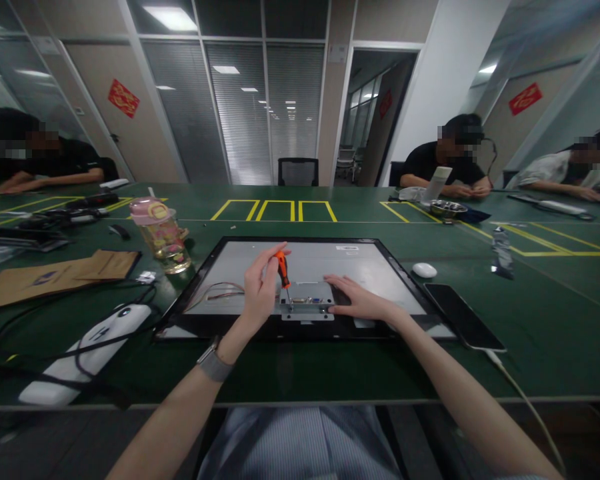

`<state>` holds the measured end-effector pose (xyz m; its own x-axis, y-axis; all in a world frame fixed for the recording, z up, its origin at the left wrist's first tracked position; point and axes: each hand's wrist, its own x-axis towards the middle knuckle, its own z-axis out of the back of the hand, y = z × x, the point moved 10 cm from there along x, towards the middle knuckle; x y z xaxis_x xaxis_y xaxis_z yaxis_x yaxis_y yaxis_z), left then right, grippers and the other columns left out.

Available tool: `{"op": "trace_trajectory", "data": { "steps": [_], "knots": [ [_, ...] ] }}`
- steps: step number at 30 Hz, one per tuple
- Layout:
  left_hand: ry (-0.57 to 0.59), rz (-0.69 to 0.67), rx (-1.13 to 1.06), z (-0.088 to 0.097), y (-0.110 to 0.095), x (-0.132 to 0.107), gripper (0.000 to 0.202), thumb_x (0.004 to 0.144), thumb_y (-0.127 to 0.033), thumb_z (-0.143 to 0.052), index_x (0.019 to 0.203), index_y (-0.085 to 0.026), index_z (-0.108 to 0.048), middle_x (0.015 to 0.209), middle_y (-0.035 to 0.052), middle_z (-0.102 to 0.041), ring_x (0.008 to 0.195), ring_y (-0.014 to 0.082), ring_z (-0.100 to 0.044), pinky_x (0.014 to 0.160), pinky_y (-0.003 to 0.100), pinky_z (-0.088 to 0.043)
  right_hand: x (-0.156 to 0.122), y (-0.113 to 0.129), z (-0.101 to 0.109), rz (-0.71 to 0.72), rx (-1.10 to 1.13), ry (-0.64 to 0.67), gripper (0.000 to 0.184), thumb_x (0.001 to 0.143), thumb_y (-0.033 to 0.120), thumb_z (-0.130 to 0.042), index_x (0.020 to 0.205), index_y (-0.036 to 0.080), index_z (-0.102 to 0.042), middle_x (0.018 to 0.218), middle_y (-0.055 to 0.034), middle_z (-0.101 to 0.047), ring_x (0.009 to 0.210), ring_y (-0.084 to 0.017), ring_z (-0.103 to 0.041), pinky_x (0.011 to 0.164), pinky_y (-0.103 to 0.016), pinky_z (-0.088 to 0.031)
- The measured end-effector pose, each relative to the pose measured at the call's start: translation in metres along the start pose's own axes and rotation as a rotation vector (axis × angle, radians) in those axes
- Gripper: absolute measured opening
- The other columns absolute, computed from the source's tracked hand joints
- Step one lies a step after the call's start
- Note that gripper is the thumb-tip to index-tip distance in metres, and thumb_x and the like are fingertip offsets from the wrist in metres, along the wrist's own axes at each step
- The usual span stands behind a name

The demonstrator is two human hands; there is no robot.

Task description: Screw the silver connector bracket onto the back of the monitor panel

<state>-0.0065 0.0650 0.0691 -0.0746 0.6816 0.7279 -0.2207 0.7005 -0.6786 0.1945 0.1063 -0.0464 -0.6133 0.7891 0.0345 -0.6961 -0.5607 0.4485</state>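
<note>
A: Screwdriver (282,265): where is it held?
B: It is gripped upright in the closed left hand (259,292), tip at the bracket (307,309). It is judged light and stiff, best taken by the handle. The right hand (357,301) is laid open on the panel (380,265).

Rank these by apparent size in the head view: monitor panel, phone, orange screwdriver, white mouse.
1. monitor panel
2. phone
3. orange screwdriver and white mouse: both small, one thin and partly hidden, one rounder, so they are not ranked.
</note>
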Motion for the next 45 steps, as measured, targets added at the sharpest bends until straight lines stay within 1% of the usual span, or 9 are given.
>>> {"op": "trace_trajectory", "data": {
  "steps": [6,12,16,20,27,30,34,41,45],
  "knots": [
    [-0.041,-0.102,0.101,0.003,-0.008,0.002,0.016,0.085,-0.029,-0.059,0.097,-0.022,-0.068,0.088,0.0029,-0.06,0.084,0.0159,-0.056,0.08,0.031,-0.045,0.001,-0.002,-0.001,0.003,0.003,-0.015,0.082,0.08,0.064,-0.054,0.146,0.022,-0.029,0.152,-0.0107,-0.032,0.141,-0.026,-0.027,0.118,-0.048,-0.013],
    [-0.015,-0.033,0.03,0.002,-0.003,0.001,0.029,0.095,-0.028,-0.039,0.105,-0.021,-0.065,0.099,0.0059,-0.064,0.095,0.0177,-0.058,0.087,0.034,-0.045,-0.001,0.001,0.001,-0.028,0.007,-0.001,0.082,0.08,0.064,-0.054,0.146,0.023,-0.028,0.153,-0.0093,-0.032,0.142,-0.027,-0.026,0.118,-0.049,-0.014],
    [-0.012,-0.025,0.036,0.001,-0.001,0.001,0.025,0.093,-0.027,-0.046,0.109,-0.022,-0.064,0.099,0.0055,-0.065,0.091,0.0169,-0.059,0.086,0.032,-0.045,-0.001,0.0,0.001,-0.036,0.008,0.0,0.083,0.079,0.065,-0.053,0.146,0.022,-0.028,0.153,-0.0099,-0.031,0.142,-0.028,-0.024,0.119,-0.048,-0.014],
    [-0.026,-0.101,0.094,0.001,-0.007,0.002,0.018,0.085,-0.027,-0.06,0.1,-0.023,-0.067,0.087,0.0022,-0.058,0.081,0.0146,-0.055,0.08,0.03,-0.045,0.001,-0.002,-0.001,-0.012,0.008,0.003,0.084,0.079,0.065,-0.054,0.146,0.021,-0.028,0.153,-0.0106,-0.031,0.142,-0.026,-0.026,0.119,-0.048,-0.012],
    [0.069,-0.031,0.002,-0.007,-0.003,0.0,0.031,0.095,-0.027,-0.039,0.116,-0.023,-0.062,0.103,0.0065,-0.065,0.097,0.018,-0.059,0.088,0.034,-0.045,-0.001,0.002,0.001,-0.021,-0.008,0.011,0.084,0.08,0.064,-0.052,0.146,0.019,-0.027,0.153,-0.0117,-0.031,0.142,-0.025,-0.025,0.119,-0.045,-0.012],
    [0.07,-0.025,0.009,-0.008,0.0,0.0,0.028,0.093,-0.027,-0.045,0.116,-0.023,-0.061,0.097,0.0059,-0.065,0.091,0.0172,-0.059,0.084,0.032,-0.046,0.0,0.0,-0.001,-0.005,-0.008,0.009,0.083,0.081,0.064,-0.052,0.146,0.02,-0.027,0.152,-0.011,-0.031,0.142,-0.025,-0.026,0.119,-0.046,-0.012],
    [0.024,-0.092,0.082,-0.004,-0.004,0.002,0.019,0.085,-0.027,-0.06,0.102,-0.021,-0.066,0.092,0.0039,-0.058,0.083,0.0152,-0.055,0.08,0.03,-0.045,0.001,-0.003,-0.002,0.001,-0.004,-0.011,0.082,0.08,0.064,-0.053,0.146,0.021,-0.028,0.152,-0.0109,-0.032,0.141,-0.026,-0.026,0.119,-0.048,-0.012],
    [0.095,-0.027,-0.023,-0.008,-0.001,-0.001,0.03,0.096,-0.026,-0.039,0.117,-0.023,-0.06,0.105,0.006,-0.065,0.098,0.0176,-0.059,0.089,0.033,-0.044,0.0,0.002,0.001,-0.026,-0.014,0.004,0.083,0.08,0.063,-0.053,0.145,0.018,-0.029,0.152,-0.0118,-0.032,0.141,-0.026,-0.027,0.119,-0.046,-0.013],
    [0.062,-0.053,0.019,-0.005,-0.001,0.0,0.024,0.092,-0.027,-0.049,0.111,-0.022,-0.062,0.095,0.0046,-0.063,0.088,0.0162,-0.058,0.083,0.032,-0.045,0.0,0.0,0.001,-0.019,-0.006,0.001,0.084,0.08,0.064,-0.053,0.146,0.019,-0.028,0.152,-0.0116,-0.032,0.141,-0.026,-0.026,0.119,-0.046,-0.013]
  ]
}}
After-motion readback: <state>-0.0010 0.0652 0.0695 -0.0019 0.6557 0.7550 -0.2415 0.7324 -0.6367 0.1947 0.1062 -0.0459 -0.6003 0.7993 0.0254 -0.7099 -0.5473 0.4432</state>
